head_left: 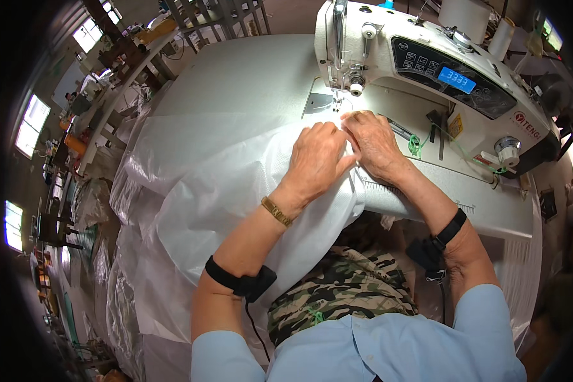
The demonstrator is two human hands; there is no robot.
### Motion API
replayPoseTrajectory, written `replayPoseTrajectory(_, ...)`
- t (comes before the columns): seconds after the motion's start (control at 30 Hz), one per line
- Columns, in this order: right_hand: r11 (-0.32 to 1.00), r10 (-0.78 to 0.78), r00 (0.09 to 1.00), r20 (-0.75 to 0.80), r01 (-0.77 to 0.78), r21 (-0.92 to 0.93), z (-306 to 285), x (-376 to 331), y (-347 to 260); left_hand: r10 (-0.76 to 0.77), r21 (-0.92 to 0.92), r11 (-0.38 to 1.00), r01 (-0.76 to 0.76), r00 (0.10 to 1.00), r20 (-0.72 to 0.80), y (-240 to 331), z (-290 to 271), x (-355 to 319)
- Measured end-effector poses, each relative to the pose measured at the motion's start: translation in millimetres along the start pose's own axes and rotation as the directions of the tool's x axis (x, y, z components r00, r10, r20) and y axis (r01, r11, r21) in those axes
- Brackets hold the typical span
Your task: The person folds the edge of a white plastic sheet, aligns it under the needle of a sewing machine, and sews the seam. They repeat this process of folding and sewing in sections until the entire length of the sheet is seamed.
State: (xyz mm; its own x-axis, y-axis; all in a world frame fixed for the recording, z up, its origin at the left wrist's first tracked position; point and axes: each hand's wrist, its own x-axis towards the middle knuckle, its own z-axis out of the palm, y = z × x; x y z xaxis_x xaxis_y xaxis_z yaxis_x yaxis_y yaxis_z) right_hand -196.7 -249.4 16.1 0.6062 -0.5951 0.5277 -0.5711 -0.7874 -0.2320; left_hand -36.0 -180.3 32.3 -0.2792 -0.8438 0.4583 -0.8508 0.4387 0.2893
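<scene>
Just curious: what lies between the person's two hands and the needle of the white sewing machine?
In the head view, only white woven fabric and a metal plate lie between the left hand, right hand and needle.

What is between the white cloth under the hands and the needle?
Nothing visible. The cloth lies flat on the table, both hands pressing it: left hand, right hand. Its edge reaches the bare metal plate right under the needle.

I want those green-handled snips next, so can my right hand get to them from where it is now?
Probably yes. The right hand rests on the white fabric beside the left hand, and the green-handled snips lie just to its right on the machine bed, nothing between.
</scene>
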Motion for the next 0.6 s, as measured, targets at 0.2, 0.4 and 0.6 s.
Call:
replayPoseTrajectory(0.2, 0.991, 0.13, 0.991, 0.029, -0.128, -0.047, 8, 3, -12, 0.074, -0.146, 0.986, -0.083, 0.995, -0.063, -25, 9, -8)
replayPoseTrajectory(0.4, 0.982, 0.172, 0.984, 0.053, -0.167, -0.086, 12, 10, -14, 0.044, -0.193, 0.981, -0.031, 0.997, 0.066, -45, 8, 0)
replayPoseTrajectory(0.6, 0.979, 0.194, 0.979, 0.064, -0.19, -0.075, 16, 10, -10, 0.038, -0.161, 0.987, -0.023, 0.995, 0.089, -44, 5, 7)
